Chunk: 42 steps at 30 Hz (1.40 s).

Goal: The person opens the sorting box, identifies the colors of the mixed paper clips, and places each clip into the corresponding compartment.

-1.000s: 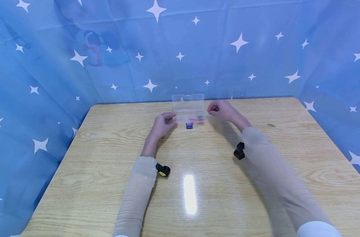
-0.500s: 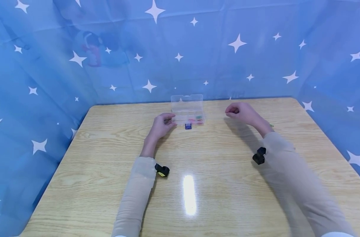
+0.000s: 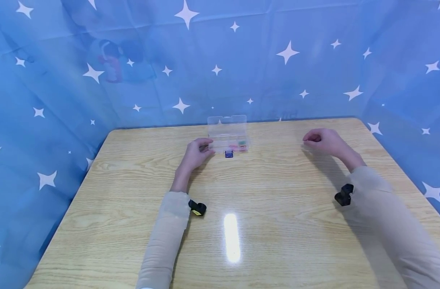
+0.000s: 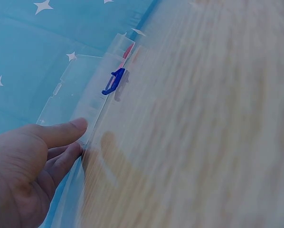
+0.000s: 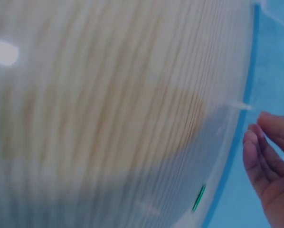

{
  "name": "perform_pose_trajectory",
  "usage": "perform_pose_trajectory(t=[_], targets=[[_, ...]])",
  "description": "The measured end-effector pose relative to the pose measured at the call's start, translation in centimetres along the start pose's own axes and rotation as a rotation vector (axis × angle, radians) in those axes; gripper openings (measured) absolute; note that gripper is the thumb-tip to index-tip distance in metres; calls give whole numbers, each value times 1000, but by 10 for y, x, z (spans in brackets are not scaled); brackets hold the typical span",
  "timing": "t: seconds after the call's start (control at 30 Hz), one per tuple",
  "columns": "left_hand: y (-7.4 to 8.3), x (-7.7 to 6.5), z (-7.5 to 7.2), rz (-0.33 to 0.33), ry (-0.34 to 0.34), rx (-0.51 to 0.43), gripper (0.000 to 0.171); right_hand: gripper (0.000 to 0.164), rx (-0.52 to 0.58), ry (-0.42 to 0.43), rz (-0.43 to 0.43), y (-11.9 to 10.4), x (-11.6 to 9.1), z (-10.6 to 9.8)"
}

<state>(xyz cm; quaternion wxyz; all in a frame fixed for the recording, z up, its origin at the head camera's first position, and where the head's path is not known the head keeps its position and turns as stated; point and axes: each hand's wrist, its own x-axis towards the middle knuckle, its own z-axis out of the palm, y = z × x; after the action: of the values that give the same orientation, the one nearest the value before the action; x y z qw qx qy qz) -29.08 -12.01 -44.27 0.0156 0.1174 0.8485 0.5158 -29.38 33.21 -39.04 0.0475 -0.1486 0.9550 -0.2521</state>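
A clear plastic box (image 3: 220, 143) with its lid raised stands near the table's far edge. Small pink and green items (image 3: 242, 143) show through its right end. On its front edge is a blue clasp (image 4: 114, 80). My left hand (image 3: 196, 154) holds the box's left end between thumb and fingers. Well to the right of the box, my right hand (image 3: 327, 141) hovers above the table, fingers loosely curled towards the thumb; nothing shows between them. A green paper clip (image 5: 199, 198) lies on the table near that hand in the right wrist view; in the head view it is hidden.
The wooden table (image 3: 263, 224) meets a blue star-patterned curtain (image 3: 256, 60) along its back edge. Black wrist cameras (image 3: 198, 208) are strapped to both sleeves. A bright light reflection lies on the table's front middle.
My right hand has moved from beside the box to the right, over towards the paper clip, which its arm now covers in the head view. My left hand stays at the box.
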Motion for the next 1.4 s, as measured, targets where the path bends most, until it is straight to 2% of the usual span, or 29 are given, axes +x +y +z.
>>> perform_pose_trajectory(t=[0.4, 0.57, 0.8, 1.13, 1.4], targets=[[1, -1, -1, 4, -1, 11, 42, 27, -69, -35, 103, 41, -30, -19], [1, 0, -1, 4, -1, 11, 42, 28, -75, -75, 150, 49, -36, -24], [0, 0, -1, 2, -4, -1, 42, 26, -87, -101, 168, 57, -38, -27], [1, 0, -2, -11, -8, -8, 42, 23, -86, -98, 164, 56, -36, -25], [1, 0, -2, -10, -7, -3, 41, 23, -65, -73, 130, 33, -23, -18]])
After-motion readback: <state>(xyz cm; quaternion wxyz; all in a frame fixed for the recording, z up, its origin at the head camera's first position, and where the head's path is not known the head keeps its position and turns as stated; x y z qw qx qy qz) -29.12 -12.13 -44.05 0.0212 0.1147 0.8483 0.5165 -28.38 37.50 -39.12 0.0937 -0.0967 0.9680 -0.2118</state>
